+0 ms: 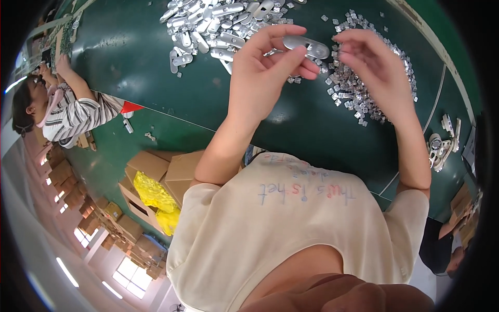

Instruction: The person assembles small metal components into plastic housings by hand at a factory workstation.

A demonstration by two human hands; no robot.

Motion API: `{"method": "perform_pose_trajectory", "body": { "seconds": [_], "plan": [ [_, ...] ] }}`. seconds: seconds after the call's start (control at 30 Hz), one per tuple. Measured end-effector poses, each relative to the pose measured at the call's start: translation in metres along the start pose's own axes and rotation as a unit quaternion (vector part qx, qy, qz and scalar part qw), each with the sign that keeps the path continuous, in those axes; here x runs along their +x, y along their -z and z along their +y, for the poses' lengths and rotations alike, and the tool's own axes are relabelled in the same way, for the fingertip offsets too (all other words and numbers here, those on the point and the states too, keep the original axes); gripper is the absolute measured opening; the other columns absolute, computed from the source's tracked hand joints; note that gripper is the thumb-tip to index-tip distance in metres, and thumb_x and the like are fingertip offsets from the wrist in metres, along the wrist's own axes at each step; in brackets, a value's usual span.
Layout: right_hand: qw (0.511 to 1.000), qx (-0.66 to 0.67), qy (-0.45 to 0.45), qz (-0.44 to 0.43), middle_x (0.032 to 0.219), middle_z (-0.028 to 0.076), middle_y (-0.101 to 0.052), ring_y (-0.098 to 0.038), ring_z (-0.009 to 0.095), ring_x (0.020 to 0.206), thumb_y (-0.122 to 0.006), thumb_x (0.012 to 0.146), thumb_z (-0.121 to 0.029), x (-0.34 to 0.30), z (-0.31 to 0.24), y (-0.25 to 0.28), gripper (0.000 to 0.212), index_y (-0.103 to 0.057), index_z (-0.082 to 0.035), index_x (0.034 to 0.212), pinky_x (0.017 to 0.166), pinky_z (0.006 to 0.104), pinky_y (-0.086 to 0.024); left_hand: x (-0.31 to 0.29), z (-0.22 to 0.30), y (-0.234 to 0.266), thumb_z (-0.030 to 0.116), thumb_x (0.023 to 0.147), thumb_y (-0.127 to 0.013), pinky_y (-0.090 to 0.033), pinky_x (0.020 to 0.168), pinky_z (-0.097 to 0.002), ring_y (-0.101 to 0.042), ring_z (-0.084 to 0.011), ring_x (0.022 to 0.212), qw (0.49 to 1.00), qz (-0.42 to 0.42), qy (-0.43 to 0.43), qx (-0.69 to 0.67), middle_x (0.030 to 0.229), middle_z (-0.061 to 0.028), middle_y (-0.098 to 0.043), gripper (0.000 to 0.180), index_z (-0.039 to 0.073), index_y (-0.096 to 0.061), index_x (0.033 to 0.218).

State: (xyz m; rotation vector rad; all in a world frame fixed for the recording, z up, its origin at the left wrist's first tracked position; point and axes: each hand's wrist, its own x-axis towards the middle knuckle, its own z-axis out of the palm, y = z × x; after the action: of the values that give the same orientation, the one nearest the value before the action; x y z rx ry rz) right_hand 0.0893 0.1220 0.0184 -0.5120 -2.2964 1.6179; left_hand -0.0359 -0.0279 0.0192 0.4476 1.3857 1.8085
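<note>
My left hand (262, 70) is closed on a long silver metal plate (312, 48) with rounded ends and a small hole. Its thumb presses the near face and the fingers lie behind. Just right of the plate, my right hand (377, 67) hovers over a pile of small clear or silvery square pieces (348, 93). Its fingers are curled but apart, and I see nothing between them. Behind my left hand spreads a heap of similar silver plates (208, 26) on the dark green table (125, 57).
On the right of the table lie several white and silver parts (442, 148). Cardboard boxes (182, 174) with a yellow plastic bag (156, 197) stand on the floor to my left. A person in a striped shirt (78, 114) works at the far left, another in black (436, 247) at the lower right.
</note>
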Motion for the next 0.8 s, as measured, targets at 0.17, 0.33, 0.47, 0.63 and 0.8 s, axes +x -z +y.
{"method": "perform_pose_trajectory", "body": {
  "seconds": [0.17,0.33,0.47,0.63,0.8],
  "plan": [
    [0.956,0.289,-0.042,0.019,0.089,0.013,-0.064,-0.061,0.014,0.074,-0.056,0.083,0.003,-0.023,-0.022,0.026,0.018,-0.059,0.005,0.100,0.068,0.0245,-0.051,-0.009,0.007,-0.019,-0.008,0.080,-0.055,-0.054,0.063,-0.0257,-0.065,-0.0203,0.070,0.998,-0.039,-0.019,0.051,0.083,-0.0154,-0.062,0.025,-0.009,-0.054,0.106],
    [0.954,0.290,-0.057,0.053,0.090,0.013,-0.060,-0.055,0.013,0.070,-0.052,0.085,0.003,-0.036,-0.031,0.027,0.017,-0.058,0.005,0.100,0.060,0.0232,-0.045,-0.009,0.000,-0.032,-0.008,0.076,-0.063,-0.053,0.064,-0.0236,-0.064,-0.0160,0.071,0.966,-0.059,-0.123,0.218,0.084,-0.0125,-0.064,0.026,-0.006,-0.057,0.101],
    [0.936,-0.277,0.207,0.068,0.091,0.010,-0.052,-0.051,0.018,0.074,-0.058,0.068,0.010,-0.039,-0.021,0.024,0.035,-0.064,-0.002,0.101,0.062,0.0271,-0.044,0.001,-0.016,-0.036,-0.006,0.075,-0.065,-0.053,0.065,-0.0231,-0.064,-0.0122,0.071,0.858,-0.049,-0.322,0.397,0.086,-0.0092,-0.065,0.020,-0.005,-0.061,0.094],
    [0.891,-0.375,0.246,0.076,0.089,0.008,-0.053,-0.053,0.021,0.072,-0.063,0.063,0.007,-0.045,0.007,0.023,0.040,-0.065,-0.005,0.101,0.061,0.0277,-0.045,0.003,-0.026,-0.034,-0.005,0.077,-0.063,-0.053,0.066,-0.0220,-0.064,-0.0124,0.072,0.915,-0.033,-0.223,0.335,0.083,-0.0097,-0.065,0.023,-0.005,-0.058,0.100],
    [0.960,-0.183,0.146,0.151,0.085,0.011,-0.062,-0.059,0.019,0.069,-0.061,0.077,0.005,-0.046,0.001,0.027,0.020,-0.064,0.000,0.096,0.062,0.0249,-0.047,0.000,-0.012,-0.042,-0.007,0.077,-0.063,-0.053,0.066,-0.0223,-0.065,-0.0150,0.072,0.969,-0.038,-0.110,0.218,0.082,-0.0114,-0.065,0.025,-0.006,-0.057,0.102]
  ]
}}
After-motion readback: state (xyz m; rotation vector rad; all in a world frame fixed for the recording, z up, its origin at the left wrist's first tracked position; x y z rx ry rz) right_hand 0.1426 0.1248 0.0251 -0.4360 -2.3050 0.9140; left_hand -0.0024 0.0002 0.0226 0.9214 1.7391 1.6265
